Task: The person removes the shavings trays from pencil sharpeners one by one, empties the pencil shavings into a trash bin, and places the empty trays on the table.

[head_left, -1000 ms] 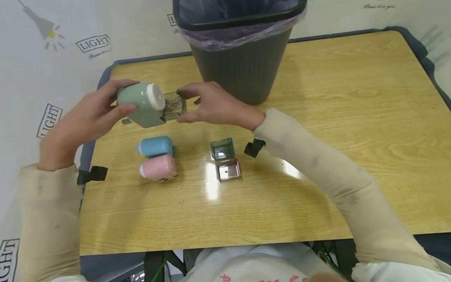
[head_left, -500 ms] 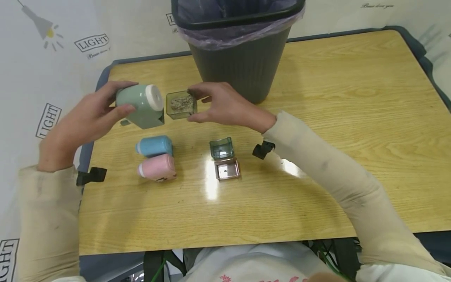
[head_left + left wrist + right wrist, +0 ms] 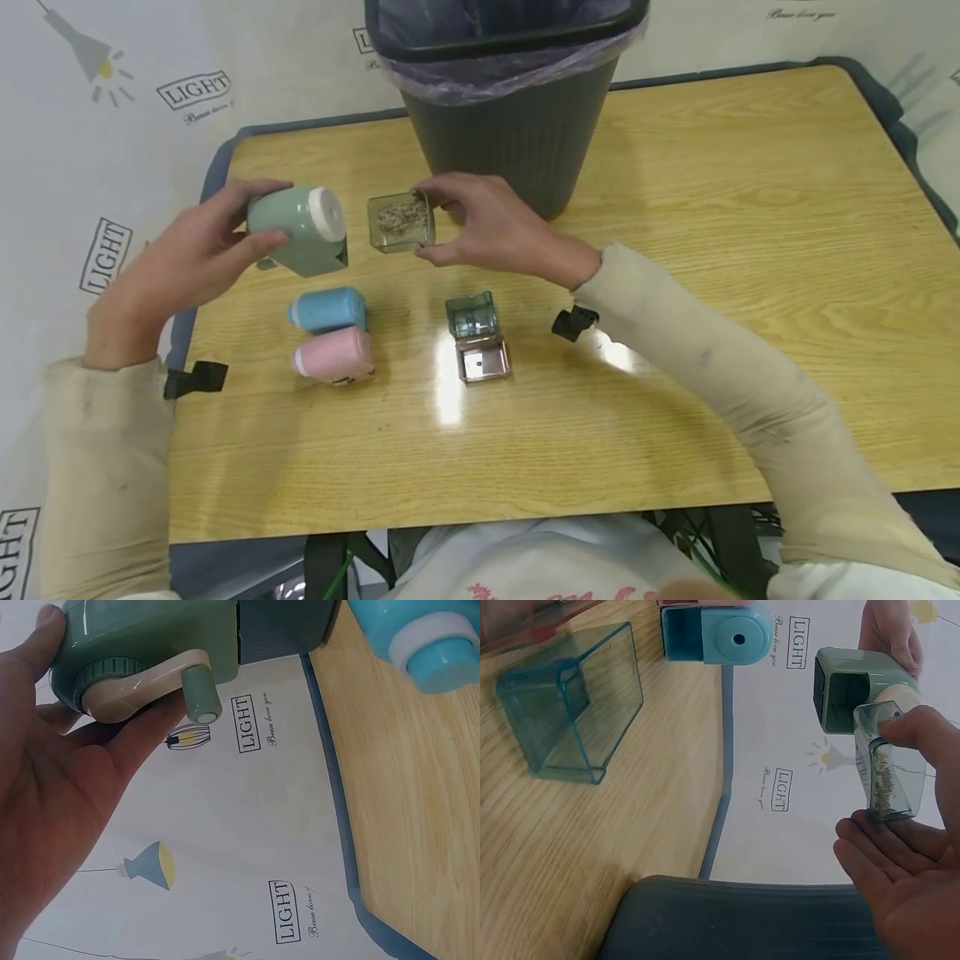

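My left hand (image 3: 198,254) grips a green crank pencil sharpener (image 3: 296,229) above the table; its crank handle (image 3: 146,686) shows in the left wrist view, and its drawer slot is empty in the right wrist view. Between thumb and fingers, my right hand (image 3: 498,221) pinches the clear shavings drawer (image 3: 401,223), apart from the sharpener. Pencil shavings (image 3: 883,784) lie inside it. On the table below, a blue sharpener (image 3: 328,310) and a pink sharpener (image 3: 335,356) lie side by side. To their right are a greenish clear drawer (image 3: 472,317) and a pinkish clear drawer (image 3: 483,361).
A dark trash bin (image 3: 510,142) with a purple bag liner (image 3: 517,79) stands at the table's back edge, just behind my right hand. The wooden table (image 3: 712,250) extends to the right. A patterned white wall covering (image 3: 300,67) borders the table at the back and left.
The right hand has pulled the shavings drawer out of the green sharpener and moved it to the right. The left hand stays nearly still with the sharpener.
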The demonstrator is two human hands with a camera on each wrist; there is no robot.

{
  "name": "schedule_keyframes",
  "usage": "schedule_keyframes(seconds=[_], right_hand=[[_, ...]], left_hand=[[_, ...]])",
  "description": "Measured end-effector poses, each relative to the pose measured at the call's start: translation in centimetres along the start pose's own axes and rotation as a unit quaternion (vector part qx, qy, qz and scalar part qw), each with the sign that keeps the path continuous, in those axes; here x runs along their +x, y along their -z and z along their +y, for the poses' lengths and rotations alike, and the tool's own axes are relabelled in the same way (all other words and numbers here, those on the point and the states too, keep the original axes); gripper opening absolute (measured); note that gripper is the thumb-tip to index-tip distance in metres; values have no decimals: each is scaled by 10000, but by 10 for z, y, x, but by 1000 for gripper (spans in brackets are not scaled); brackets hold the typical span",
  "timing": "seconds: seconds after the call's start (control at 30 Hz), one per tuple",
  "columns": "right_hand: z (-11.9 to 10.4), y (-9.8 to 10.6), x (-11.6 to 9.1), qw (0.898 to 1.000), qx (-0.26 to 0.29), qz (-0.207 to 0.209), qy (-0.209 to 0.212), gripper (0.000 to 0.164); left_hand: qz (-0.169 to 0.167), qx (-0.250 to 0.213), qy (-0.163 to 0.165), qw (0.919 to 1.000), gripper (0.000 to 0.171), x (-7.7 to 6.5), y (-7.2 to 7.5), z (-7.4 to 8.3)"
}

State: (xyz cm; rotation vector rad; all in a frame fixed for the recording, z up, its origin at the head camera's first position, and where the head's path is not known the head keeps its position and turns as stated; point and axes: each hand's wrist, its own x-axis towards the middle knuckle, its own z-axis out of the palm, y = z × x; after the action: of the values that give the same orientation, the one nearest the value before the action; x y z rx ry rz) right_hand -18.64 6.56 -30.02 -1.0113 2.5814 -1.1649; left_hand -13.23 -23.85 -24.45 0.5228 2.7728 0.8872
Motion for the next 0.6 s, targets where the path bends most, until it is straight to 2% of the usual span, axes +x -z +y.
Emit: schedule_keyframes(seconds=[0.17,0.37,0.6], right_hand=[[2,4,-6,9979,-202,370,484,65],[6,10,-12,9905,-351,746,1103,62],[4,26,-14,9757,-686,1000,1827,61]], left_hand=[[-73,-47,75,9999,48,-1,-1,-3],[-79,-92,226,9997,48,-1,-5,-8],[-30,-324,18,9995,48,3,-14,-17]])
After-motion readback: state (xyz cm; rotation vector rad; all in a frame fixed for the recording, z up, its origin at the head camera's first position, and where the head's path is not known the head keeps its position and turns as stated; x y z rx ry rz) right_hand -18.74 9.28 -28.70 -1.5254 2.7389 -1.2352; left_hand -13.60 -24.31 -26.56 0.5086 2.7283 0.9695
